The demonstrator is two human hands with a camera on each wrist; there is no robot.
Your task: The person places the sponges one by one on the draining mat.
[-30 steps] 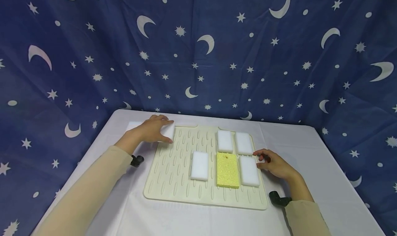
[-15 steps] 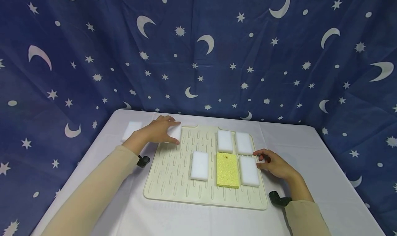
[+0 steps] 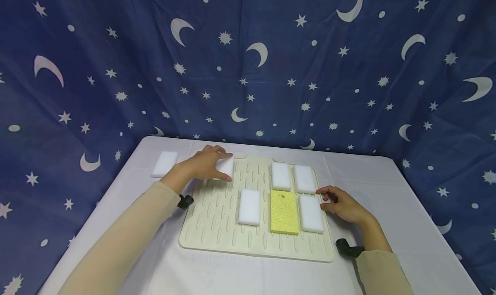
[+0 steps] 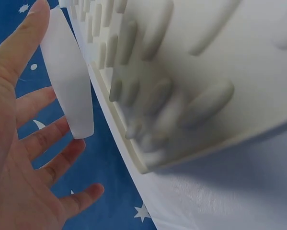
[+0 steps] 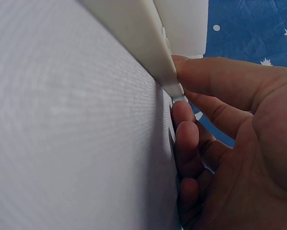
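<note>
My left hand [image 3: 207, 163] grips a white sponge [image 3: 225, 166] between thumb and fingers, at the far left part of a cream ridged mat [image 3: 217, 209]. In the left wrist view the sponge [image 4: 71, 81] is seen edge-on, thumb on one side and fingertips along the other. My right hand [image 3: 342, 204] rests at the mat's right edge, beside a white sponge [image 3: 311, 214]. Its thumb [image 5: 215, 79] touches the mat's rim [image 5: 148, 43] in the right wrist view, the other fingers loosely curled below.
On the mat lie a yellow sponge [image 3: 284, 213], a white sponge [image 3: 249, 207] left of it, and two white sponges, [image 3: 280, 176] and another [image 3: 305, 178], behind. One more white sponge [image 3: 165, 163] lies on the white tablecloth [image 3: 232, 273] at left. A dark blue curtain [image 3: 248, 79] hangs behind.
My left hand has carried the white sponge to the right, from the mat's left edge further in over the mat. The right hand stays in place.
</note>
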